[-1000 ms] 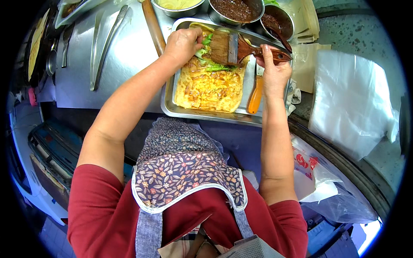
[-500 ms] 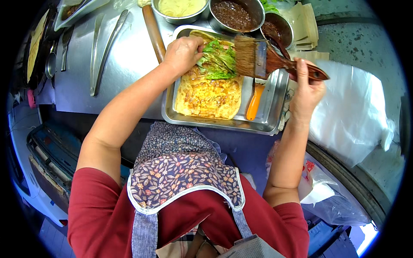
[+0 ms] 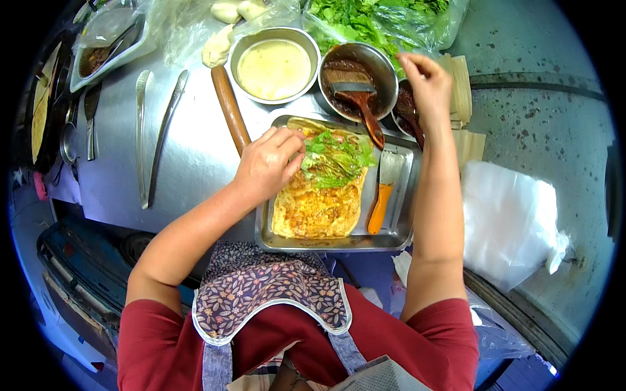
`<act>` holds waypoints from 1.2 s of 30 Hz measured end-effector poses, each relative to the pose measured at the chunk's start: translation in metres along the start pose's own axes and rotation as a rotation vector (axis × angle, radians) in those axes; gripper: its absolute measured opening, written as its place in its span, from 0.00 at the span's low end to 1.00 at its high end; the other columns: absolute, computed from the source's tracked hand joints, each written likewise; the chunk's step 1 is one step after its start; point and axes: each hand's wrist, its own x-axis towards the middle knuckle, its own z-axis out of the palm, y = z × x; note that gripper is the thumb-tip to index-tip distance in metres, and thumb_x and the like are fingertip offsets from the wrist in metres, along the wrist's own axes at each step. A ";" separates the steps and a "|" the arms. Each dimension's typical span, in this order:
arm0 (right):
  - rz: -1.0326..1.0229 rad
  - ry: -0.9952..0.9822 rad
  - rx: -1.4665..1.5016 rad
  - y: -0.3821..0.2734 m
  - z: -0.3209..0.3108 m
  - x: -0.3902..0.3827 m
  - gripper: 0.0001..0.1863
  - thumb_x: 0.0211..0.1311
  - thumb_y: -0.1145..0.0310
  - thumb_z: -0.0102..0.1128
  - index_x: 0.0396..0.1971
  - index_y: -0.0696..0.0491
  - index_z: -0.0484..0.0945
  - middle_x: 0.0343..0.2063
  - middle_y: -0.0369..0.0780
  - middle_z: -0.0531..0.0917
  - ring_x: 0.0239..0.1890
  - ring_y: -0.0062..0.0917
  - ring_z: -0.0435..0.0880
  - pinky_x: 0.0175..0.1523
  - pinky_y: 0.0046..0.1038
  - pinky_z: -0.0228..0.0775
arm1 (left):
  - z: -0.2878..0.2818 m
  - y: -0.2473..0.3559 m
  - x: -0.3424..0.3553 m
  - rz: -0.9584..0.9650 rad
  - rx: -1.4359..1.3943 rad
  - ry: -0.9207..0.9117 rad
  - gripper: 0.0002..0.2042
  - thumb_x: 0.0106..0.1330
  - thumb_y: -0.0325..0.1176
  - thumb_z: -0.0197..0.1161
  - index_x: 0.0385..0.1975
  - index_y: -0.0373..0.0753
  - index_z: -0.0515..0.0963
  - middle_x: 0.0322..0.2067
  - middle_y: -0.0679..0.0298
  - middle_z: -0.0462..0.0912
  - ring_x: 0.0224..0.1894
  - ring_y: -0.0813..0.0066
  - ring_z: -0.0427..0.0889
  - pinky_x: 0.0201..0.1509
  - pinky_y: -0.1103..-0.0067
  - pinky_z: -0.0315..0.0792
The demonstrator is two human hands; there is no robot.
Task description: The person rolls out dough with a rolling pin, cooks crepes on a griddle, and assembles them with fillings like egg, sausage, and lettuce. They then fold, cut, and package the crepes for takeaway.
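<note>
My left hand (image 3: 268,164) rests at the left edge of a golden egg flatbread (image 3: 319,218), its fingers curled and pressed together beside the green lettuce (image 3: 336,159) on top. What they pinch, if anything, is hidden. Brown sauce streaks the flatbread, which lies in a steel tray (image 3: 404,195). Raised over the small dark-sauce bowl, my right hand (image 3: 429,85) holds nothing visible, its fingers loosely bent and apart. A wide wooden-handled brush (image 3: 360,103) stands in the sauce bowl (image 3: 390,98), its handle leaning over the rim. An orange-handled scraper (image 3: 379,208) lies in the tray, right of the flatbread.
Behind the tray are a bowl of pale yellow batter (image 3: 274,65), a wooden rolling pin (image 3: 229,107) and bagged leafy greens (image 3: 352,19). Metal tongs (image 3: 166,130) lie to the left, near a dark griddle (image 3: 40,124). Clear plastic bags (image 3: 512,218) and paper sleeves (image 3: 462,98) are at right.
My right hand has let go of the brush, now in the sauce bowl, and moved up and away toward the greens. My left hand stays by the lettuce. The view has shifted toward the far side.
</note>
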 end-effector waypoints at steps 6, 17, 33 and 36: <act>0.016 -0.091 -0.709 0.060 0.045 0.122 0.23 0.55 0.58 0.76 0.53 0.44 0.86 0.48 0.41 0.89 0.49 0.33 0.87 0.56 0.33 0.77 | -0.020 0.000 -0.003 -0.075 -0.057 -0.036 0.08 0.56 0.24 0.71 0.33 0.38 0.79 0.43 0.64 0.84 0.42 0.65 0.83 0.42 0.72 0.80; 0.027 -0.055 -0.648 0.062 0.025 0.137 0.23 0.55 0.53 0.76 0.46 0.51 0.88 0.40 0.45 0.89 0.40 0.36 0.88 0.48 0.34 0.78 | -0.015 -0.011 -0.010 -0.235 -0.162 -0.046 0.08 0.59 0.23 0.70 0.35 0.36 0.79 0.42 0.60 0.83 0.41 0.61 0.85 0.43 0.71 0.80; 0.062 0.003 -0.487 0.031 -0.005 0.106 0.23 0.55 0.58 0.78 0.44 0.58 0.84 0.35 0.42 0.88 0.34 0.25 0.85 0.42 0.30 0.77 | -0.002 0.001 -0.018 -0.322 -0.201 -0.083 0.10 0.65 0.28 0.67 0.42 0.30 0.78 0.40 0.48 0.82 0.41 0.49 0.85 0.44 0.65 0.80; 0.063 0.055 -0.015 0.029 -0.028 0.084 0.17 0.57 0.64 0.77 0.41 0.57 0.82 0.31 0.38 0.87 0.29 0.20 0.82 0.36 0.25 0.73 | 0.003 0.005 -0.006 -0.302 -0.081 -0.045 0.14 0.71 0.33 0.59 0.47 0.26 0.75 0.42 0.42 0.80 0.43 0.40 0.83 0.46 0.58 0.78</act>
